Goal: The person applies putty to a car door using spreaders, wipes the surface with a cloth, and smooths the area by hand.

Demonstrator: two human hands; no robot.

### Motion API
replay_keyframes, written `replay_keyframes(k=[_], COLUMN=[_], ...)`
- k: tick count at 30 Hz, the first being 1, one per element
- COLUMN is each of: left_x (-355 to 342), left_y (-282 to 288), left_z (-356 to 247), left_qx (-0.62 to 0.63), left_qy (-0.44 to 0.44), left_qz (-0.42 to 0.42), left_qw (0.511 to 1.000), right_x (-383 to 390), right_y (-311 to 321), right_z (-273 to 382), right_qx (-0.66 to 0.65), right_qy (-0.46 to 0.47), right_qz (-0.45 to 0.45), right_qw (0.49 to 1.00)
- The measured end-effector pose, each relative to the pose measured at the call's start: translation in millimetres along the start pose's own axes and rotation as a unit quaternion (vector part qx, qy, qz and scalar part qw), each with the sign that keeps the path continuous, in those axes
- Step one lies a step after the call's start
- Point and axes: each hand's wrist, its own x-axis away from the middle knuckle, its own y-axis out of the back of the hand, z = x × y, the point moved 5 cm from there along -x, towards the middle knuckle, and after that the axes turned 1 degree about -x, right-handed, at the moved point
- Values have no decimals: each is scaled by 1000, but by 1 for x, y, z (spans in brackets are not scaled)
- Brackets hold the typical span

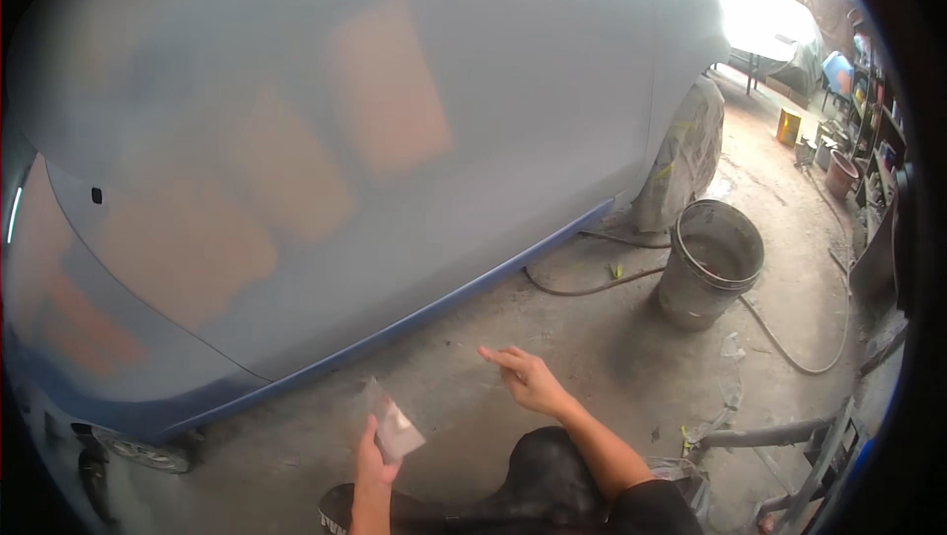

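Observation:
My left hand (375, 454) grips a flat, pale grey-pink rectangular piece (399, 432), thumb along its edge. Whether it is folded sandpaper or a pad I cannot tell. To its right, my right hand (528, 377) is in the air with its fingers stretched out to the left and nothing in it. Both hands are apart from the car. The car side (493, 91) in front of me is matt grey, with several peach-coloured patches (390, 91) and a blue strip (464, 290) along the lower sill.
A dirty grey bucket (695, 288) stands on the dusty floor at right, beside a wheel (683, 155) wrapped in covering. A hose (789, 362) runs behind it. Metal stand legs (769, 434) are at the lower right. Tins (788, 127) and loaded shelves line the far right.

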Motion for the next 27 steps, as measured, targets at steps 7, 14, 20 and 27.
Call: replay_keyframes(k=[7,14,20,27], left_x=[40,43,41,48], left_y=[49,27,0,-35], left_z=[49,55,59,65], left_qx=[70,80,107,116], left_qy=[49,85,102,131], left_qz=[-68,-70,-78,-122], left_qw=[994,991,986,977], right_x=[15,19,26,36], right_y=[-11,1,3,1], right_z=[-18,-26,-35,-53], right_qx=[-35,-5,22,38], right_qy=[3,2,-29,-12], right_qz=[21,-8,25,81], right_qw=[999,1000,999,996])
